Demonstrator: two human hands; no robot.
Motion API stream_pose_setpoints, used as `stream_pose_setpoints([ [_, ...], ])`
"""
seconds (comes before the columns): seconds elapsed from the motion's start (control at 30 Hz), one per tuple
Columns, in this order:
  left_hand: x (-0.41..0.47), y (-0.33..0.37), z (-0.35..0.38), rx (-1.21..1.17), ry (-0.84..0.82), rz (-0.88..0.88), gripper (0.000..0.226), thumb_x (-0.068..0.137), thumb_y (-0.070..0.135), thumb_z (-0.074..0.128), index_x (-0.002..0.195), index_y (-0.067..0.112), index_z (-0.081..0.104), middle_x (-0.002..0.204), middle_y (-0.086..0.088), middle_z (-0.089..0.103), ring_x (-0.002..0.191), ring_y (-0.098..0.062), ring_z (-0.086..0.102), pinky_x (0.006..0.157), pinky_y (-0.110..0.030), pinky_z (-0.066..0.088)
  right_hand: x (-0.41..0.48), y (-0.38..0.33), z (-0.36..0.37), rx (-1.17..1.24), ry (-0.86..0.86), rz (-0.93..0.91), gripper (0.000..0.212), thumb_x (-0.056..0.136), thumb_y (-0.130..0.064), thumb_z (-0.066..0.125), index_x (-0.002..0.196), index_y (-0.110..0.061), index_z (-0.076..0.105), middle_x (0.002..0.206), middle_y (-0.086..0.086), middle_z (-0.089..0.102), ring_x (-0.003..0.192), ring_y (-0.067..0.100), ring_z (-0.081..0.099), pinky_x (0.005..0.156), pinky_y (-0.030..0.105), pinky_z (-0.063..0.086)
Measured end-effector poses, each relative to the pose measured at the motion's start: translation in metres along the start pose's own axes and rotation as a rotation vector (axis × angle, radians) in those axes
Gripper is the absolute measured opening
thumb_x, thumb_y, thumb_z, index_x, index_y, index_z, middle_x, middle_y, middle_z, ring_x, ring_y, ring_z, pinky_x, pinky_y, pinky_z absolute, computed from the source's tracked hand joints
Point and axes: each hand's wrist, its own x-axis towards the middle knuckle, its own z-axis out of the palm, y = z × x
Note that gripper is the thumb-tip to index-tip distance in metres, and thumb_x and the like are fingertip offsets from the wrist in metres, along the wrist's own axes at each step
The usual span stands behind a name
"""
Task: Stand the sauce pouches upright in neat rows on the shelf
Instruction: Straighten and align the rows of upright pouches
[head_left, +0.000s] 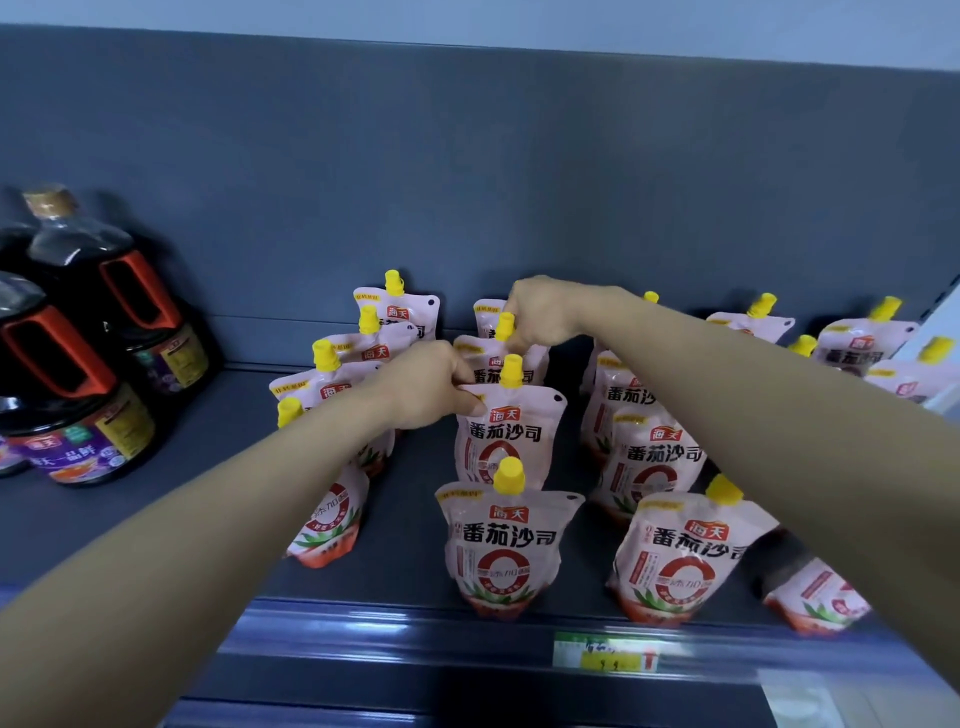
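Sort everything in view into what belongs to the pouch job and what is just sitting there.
Job: sauce pouches, shelf, left hand and right hand, each pinching a pouch top in the middle row.
Bystanders: dark sauce bottles, price tag.

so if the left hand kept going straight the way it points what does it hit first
The left hand pinches the top corner of the middle row's second pouch, so it would push straight into that pouch's yellow cap. Behind it comes probably the next pouch, though depth is unclear.
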Motion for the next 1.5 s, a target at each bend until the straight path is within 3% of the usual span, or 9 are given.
stream_pose_setpoints([
  [0.33,0.004,0.001,-0.003,0.028,-0.043,-0.032,0.030,0.078,0.020,0.073,0.052,0.013,0.059,0.051,0.001,0.042,0.051,-0.012,0.039,0.054,-0.024,0.033,-0.002,-0.001,-0.004,-0.088,-0.054,-0.025,0.040,0.076,-0.021,0.074,0.053,-0.012,0.042,0.054,0.002,0.034,0.056,0.020,0.032,0.049,0.027,0.025],
  [0.53,0.002,0.003,-0.003,0.042,-0.034,-0.026,0.045,0.080,0.019,0.071,0.043,0.020,0.046,0.048,0.003,0.036,0.047,-0.011,0.034,0.050,-0.023,0.028,-0.002,0.001,-0.002,-0.088,-0.047,-0.039,0.039,0.079,-0.020,0.072,0.055,-0.011,0.042,0.056,0.003,0.037,0.064,0.024,0.038,0.050,0.027,0.027],
  [0.7,0.000,0.003,-0.004,0.035,-0.057,-0.024,0.041,0.082,0.018,0.069,0.046,0.016,0.047,0.050,0.001,0.037,0.049,-0.013,0.036,0.052,-0.024,0.029,-0.014,0.000,-0.013,-0.009,-0.112,-0.028,0.019,0.080,-0.017,0.071,0.088,-0.001,0.067,0.073,0.007,0.052,0.064,0.022,0.049,0.052,0.023,0.037],
  [0.83,-0.005,0.005,-0.011,0.081,-0.120,0.012,0.011,0.085,0.007,0.058,0.084,0.004,0.069,0.076,-0.004,0.059,0.071,-0.018,0.052,0.069,-0.030,0.045,-0.025,0.006,-0.040,0.144,-0.117,0.025,0.030,0.086,-0.002,0.060,0.114,-0.010,0.066,0.093,0.003,0.068,0.076,0.012,0.064,0.073,0.021,0.053],
  [0.93,-0.004,0.009,-0.022,0.006,-0.079,0.009,0.029,0.087,0.000,0.050,0.103,0.014,0.069,0.102,0.007,0.065,0.096,-0.012,0.059,0.083,-0.024,0.048,-0.023,0.011,-0.050,0.145,0.074,0.049,0.028,0.088,-0.006,0.058,0.115,-0.007,0.066,0.098,0.009,0.069,0.089,0.024,0.066,0.075,0.027,0.051],
  [1.1,0.007,0.010,-0.038,-0.017,0.161,0.010,0.025,0.090,0.002,0.051,0.109,0.010,0.064,0.099,-0.003,0.062,0.088,-0.016,0.057,0.066,-0.017,0.042,-0.007,0.020,-0.041,0.066,0.224,0.073,0.031,0.088,-0.014,0.059,0.115,0.001,0.065,0.120,0.019,0.065,0.114,0.034,0.060,0.093,0.035,0.050],
  [1.2,0.018,0.010,-0.038,0.021,0.151,-0.006,0.029,0.089,0.010,0.058,0.118,0.008,0.059,0.106,-0.003,0.058,0.092,-0.014,0.051,0.075,-0.021,0.038,0.006,0.023,-0.031,0.038,0.190,0.070,0.041,0.089,-0.020,0.060,0.117,0.009,0.060,0.123,0.024,0.062,0.117,0.039,0.056,0.099,0.044,0.047],
  [1.37,0.040,0.006,-0.031,0.068,0.069,-0.034,0.024,0.084,0.015,0.065,0.107,0.009,0.065,0.092,0.001,0.058,0.088,-0.018,0.055,0.078,-0.027,0.045,0.029,0.030,-0.023,0.166,0.075,0.062,0.030,0.088,-0.023,0.066,0.104,0.003,0.066,0.089,0.014,0.062,0.078,0.027,0.060,0.073,0.035,0.055],
  [1.5,0.046,0.006,-0.025,0.063,0.025,-0.049,0.012,0.084,0.010,0.064,0.072,0.008,0.062,0.060,0.001,0.048,0.056,-0.012,0.043,0.049,-0.017,0.032,0.037,0.029,-0.019,0.269,0.062,0.062,0.009,0.088,-0.015,0.066,0.090,-0.007,0.062,0.089,0.009,0.053,0.059,0.017,0.056,0.051,0.022,0.049],
])
